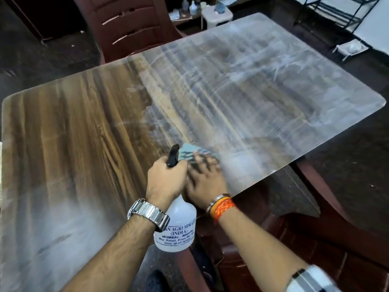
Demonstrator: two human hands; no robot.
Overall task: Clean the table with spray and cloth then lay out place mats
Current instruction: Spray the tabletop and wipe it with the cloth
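Head view, biggest thing first: how does the table [84, 133] look?

The far and right part of the top carries pale, smeary streaks, the sort a wet wipe leaves. The left part shows plain wood grain with fewer marks. I'd judge the cleaning well under way but not finished. The pale patch at the near left corner may only be glare.

Anything else large around it?

A brown chair [130, 24] stands at the far side, and another brown seat [315, 239] sits low beside the near right edge. I can't see any place mats, on the table or elsewhere.

And the spray?

The spray bottle [176, 230], white with printed lettering, hangs over the near edge. The left hand [164, 182] is wrapped round its neck, just under the black nozzle. The nozzle points out across the top. Whether the trigger is being squeezed, I cannot tell.

The other hand?

The right hand [204, 182] lies flat with its fingers spread, pressing down on the cloth [187, 151]. It doesn't clutch the cloth. That hand is blurred, so I take it to be mid-wipe.

Where is the cloth exactly?

It is blue and lies on the table close to the near edge, just beyond the nozzle. The fingers partly cover it.

So what is left?

By my reading, wiping the left part, putting down bottle and cloth, then fetching and laying every mat. That second stage hasn't begun.
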